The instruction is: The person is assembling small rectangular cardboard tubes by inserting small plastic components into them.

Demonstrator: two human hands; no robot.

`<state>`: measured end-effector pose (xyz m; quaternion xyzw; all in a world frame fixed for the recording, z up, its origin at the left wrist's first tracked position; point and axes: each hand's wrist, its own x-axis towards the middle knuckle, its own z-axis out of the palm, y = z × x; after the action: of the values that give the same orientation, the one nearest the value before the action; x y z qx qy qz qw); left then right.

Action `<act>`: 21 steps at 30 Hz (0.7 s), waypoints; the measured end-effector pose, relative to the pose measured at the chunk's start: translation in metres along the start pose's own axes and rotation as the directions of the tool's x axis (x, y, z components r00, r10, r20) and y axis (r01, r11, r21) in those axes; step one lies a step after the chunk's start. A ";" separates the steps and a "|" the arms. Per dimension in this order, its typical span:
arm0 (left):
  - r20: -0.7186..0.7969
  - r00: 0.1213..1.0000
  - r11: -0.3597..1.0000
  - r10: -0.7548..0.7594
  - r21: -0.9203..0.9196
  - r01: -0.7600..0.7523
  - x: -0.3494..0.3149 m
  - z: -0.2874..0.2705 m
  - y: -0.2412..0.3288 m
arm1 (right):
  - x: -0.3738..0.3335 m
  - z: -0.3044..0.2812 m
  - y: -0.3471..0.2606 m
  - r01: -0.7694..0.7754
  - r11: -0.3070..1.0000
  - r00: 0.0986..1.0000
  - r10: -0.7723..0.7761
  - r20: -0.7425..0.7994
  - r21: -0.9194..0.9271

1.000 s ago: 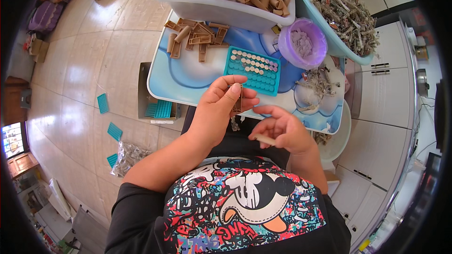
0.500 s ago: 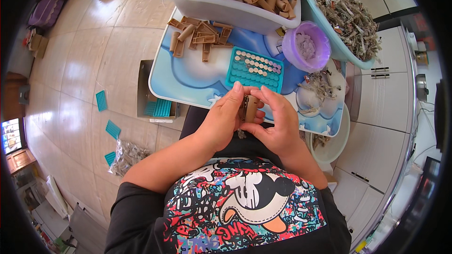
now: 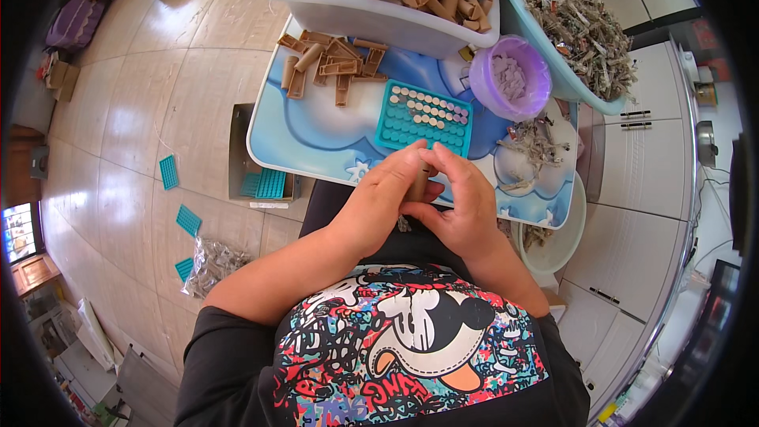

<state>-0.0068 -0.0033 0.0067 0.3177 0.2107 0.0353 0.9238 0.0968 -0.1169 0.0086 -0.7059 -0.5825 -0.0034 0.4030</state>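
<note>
One piece (image 3: pixel 420 187) sits between the hands (image 3: pixel 384 191). Beyond, on the bench (image 3: pixel 316 133), a tray (image 3: pixel 423 137); far left, loose pieces (image 3: pixel 341 68); far right, a bowl (image 3: pixel 489 93); behind, a bin (image 3: pixel 383 22).

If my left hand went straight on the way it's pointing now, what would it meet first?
Probably the teal dimpled tray: your left hand points forward and rightward, its line passing close to your right hand. Depth is unclear, so that hand might come first.
</note>
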 end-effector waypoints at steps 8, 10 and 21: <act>0.077 0.958 0.851 0.276 0.443 -0.281 0.000 -0.006 -0.013 | -0.004 -0.008 0.006 -0.300 0.844 0.949 0.312 0.049 0.445; 0.111 0.949 0.766 0.294 0.566 -0.303 -0.003 0.000 -0.006 | -0.002 -0.013 0.013 -0.285 0.883 0.958 0.262 0.112 0.372; 0.138 0.895 0.413 0.425 0.850 -0.327 -0.011 0.009 0.003 | -0.009 -0.004 0.008 -0.260 0.646 0.920 0.392 -0.021 0.718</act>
<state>-0.0134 -0.0078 0.0190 0.7676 0.1688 0.1482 0.6003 0.1025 -0.1270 0.0021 -0.5893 -0.3647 0.2293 0.6835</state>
